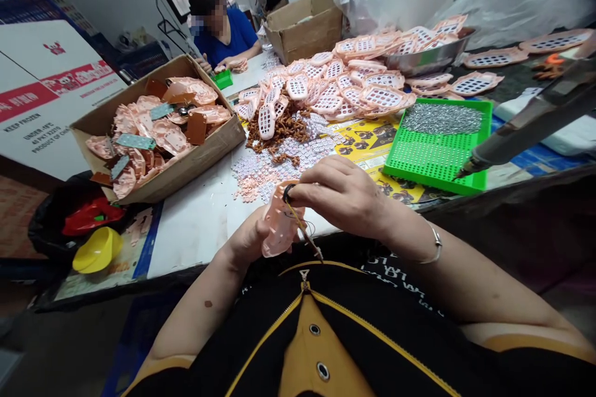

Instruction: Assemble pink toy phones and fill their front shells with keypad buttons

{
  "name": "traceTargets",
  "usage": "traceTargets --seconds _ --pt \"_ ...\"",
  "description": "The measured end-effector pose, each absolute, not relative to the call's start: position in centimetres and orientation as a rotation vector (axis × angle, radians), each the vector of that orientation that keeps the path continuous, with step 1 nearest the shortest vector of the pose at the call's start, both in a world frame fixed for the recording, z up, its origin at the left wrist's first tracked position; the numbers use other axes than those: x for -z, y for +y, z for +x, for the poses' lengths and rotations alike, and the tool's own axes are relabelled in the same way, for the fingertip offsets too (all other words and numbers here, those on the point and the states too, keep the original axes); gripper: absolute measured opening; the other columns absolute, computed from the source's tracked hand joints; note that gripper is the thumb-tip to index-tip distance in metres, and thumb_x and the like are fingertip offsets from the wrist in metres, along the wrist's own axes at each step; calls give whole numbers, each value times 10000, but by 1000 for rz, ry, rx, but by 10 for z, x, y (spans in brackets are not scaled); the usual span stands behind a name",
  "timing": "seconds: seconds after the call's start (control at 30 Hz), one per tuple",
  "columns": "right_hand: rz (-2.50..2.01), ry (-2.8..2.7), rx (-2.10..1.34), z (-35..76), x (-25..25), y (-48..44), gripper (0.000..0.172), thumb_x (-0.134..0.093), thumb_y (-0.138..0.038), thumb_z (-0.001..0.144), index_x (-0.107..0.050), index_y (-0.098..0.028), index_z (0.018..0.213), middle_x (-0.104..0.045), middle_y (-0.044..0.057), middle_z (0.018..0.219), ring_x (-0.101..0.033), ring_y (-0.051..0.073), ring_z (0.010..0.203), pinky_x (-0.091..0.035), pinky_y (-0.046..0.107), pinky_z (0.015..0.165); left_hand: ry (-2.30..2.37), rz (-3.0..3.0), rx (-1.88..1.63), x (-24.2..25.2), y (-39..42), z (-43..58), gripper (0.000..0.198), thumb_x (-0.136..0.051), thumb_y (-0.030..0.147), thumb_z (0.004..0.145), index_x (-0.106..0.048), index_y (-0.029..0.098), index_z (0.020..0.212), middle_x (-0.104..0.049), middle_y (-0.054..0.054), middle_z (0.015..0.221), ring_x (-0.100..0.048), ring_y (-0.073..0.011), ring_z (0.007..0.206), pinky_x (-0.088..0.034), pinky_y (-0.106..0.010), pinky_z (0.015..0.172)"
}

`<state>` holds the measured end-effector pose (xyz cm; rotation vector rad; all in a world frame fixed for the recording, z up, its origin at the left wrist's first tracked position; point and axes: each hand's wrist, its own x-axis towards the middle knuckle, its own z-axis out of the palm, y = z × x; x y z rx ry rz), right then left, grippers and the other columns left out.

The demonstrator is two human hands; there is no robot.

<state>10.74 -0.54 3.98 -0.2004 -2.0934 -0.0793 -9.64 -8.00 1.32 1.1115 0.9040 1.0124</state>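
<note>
Close to my chest, my left hand (251,237) is wrapped round a pink plastic shell (277,237), held tilted over the table's front edge. My right hand (344,195) reaches across from the right, its fingertips pinched on a small black round part (288,193) at the shell's upper end. Thin wires (302,229), one of them yellowish, trail from there down toward my jacket. The inside of the shell is partly hidden by my right fingers. Beyond my hands lie small white and pink pieces (270,170) and a heap of brown parts (284,133).
A cardboard box (195,158) of pink shells and boards stands left. Pink pieces with keypad-like holes (349,84) are piled behind. At right, a green tray (405,164) holds screws (442,118); a grey electric screwdriver (516,130) points over it. A person (228,37) sits opposite.
</note>
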Motion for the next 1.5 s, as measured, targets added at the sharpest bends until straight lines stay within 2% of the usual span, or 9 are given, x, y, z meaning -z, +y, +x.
traceTargets --seconds 0.2,0.33,0.47,0.67,0.87,1.07,1.23,1.4,1.5 --pt "-302 -1904 -301 88 -20 -7 117 -619 -247 959 -682 -236 1057 -617 19 902 -580 138 828 -493 289 729 791 1074 -981 -14 -80 -98 857 -728 859 529 -695 163 1028 -655 -80 819 -594 -161 578 -484 -262 460" --pt "-485 -1726 -910 79 -14 -15 271 -703 -354 891 -653 -190 1101 -638 56 1015 -605 154 908 -533 305 774 797 1029 -1040 -6 -82 -100 934 -712 877 521 -670 214 1178 -697 -100 874 -657 -221 639 -537 -316 525" --pt "-542 -1645 -1421 76 -16 -18 241 -675 -401 888 -652 -169 950 -622 9 839 -575 126 750 -488 274 676 815 1009 -1012 -2 -84 -99 898 -675 893 551 -707 196 1117 -724 -120 904 -685 -241 670 -559 -341 585" --pt "-546 -1842 -1022 78 -16 -11 144 -698 -290 856 -673 -170 931 -626 22 884 -571 148 845 -471 312 793 870 1039 -1076 -15 -81 -98 528 -771 475 789 -714 182 1224 -737 -130 1132 -693 -325 1099 -527 -436 979" --pt "-431 -2046 -986 74 -9 -8 135 -671 -204 848 -705 -174 975 -620 41 956 -581 161 908 -494 326 827 948 1000 -1063 -22 -77 -98 280 -776 313 757 -782 138 975 -760 -96 899 -722 -263 835 -551 -343 763" --pt "-334 -2077 -1021 71 0 -4 233 -642 -227 887 -696 -161 1104 -646 71 1037 -606 177 974 -517 358 893 932 898 -1064 -15 -79 -95 286 -833 340 752 -761 131 932 -742 -71 855 -704 -189 755 -548 -276 721" --pt "-150 -2092 -1255 83 15 2 792 -751 -443 841 -385 -223 1508 -528 144 1443 -557 247 1287 -497 416 1056 991 721 -1059 -15 -74 -96 394 -874 396 684 -724 126 930 -745 -88 790 -724 -240 734 -570 -326 695" --pt "-333 -2213 -1052 89 51 -12 1188 -842 -522 725 -93 -265 1610 -378 235 1567 -522 342 1354 -520 521 1044 1103 647 -1377 -20 -62 -102 354 -884 345 653 -691 154 881 -755 -55 819 -707 -197 708 -581 -334 740" --pt "-371 -2405 -544 84 73 -25 904 -772 -302 834 -260 -220 1575 -436 279 1517 -568 375 1304 -549 559 974 1127 652 -1497 -19 -56 -107 364 -888 340 641 -692 163 891 -758 -41 856 -697 -179 727 -566 -305 735"
